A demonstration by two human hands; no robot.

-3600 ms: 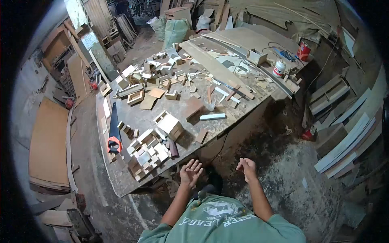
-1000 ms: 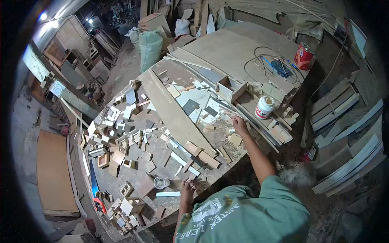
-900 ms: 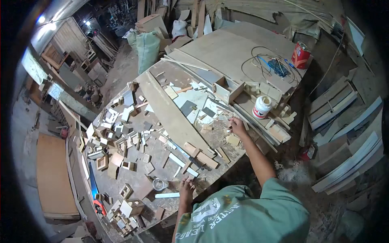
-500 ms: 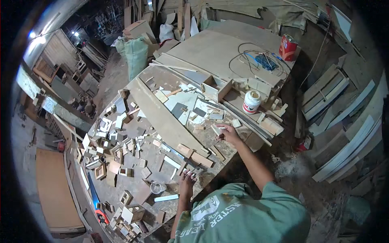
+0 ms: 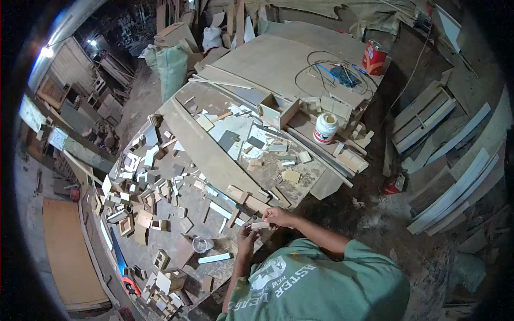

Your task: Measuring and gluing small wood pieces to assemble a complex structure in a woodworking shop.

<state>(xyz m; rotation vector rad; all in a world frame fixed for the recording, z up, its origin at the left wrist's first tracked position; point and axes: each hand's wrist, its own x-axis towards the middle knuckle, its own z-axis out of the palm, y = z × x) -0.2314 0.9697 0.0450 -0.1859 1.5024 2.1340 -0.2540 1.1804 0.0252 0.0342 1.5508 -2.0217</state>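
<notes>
Close to my body, at the bench's near edge, both hands come together around a small pale wood block (image 5: 260, 225). My left hand (image 5: 246, 239) has its fingers closed on the block's left end. My right hand (image 5: 280, 217) is closed at the other end, its fingertips bent against the wood; they partly hide that end. Just beyond the hands lies a reddish-brown wood strip (image 5: 257, 201) with a crosspiece on it. To the left of my left hand are a clear plastic cup (image 5: 202, 245) and a white strip (image 5: 215, 258).
Many small wood offcuts (image 5: 128, 200) cover the bench's left side, near a blue handsaw (image 5: 119, 254). A long board (image 5: 206, 144) crosses the bench. Farther right stand a white glue jar (image 5: 325, 129), an open wooden box (image 5: 278, 111) and a red can (image 5: 373, 58).
My right hand has come back from the bench's right side to meet my left hand. A pale wood block now sits between them. The view has shifted slightly.
</notes>
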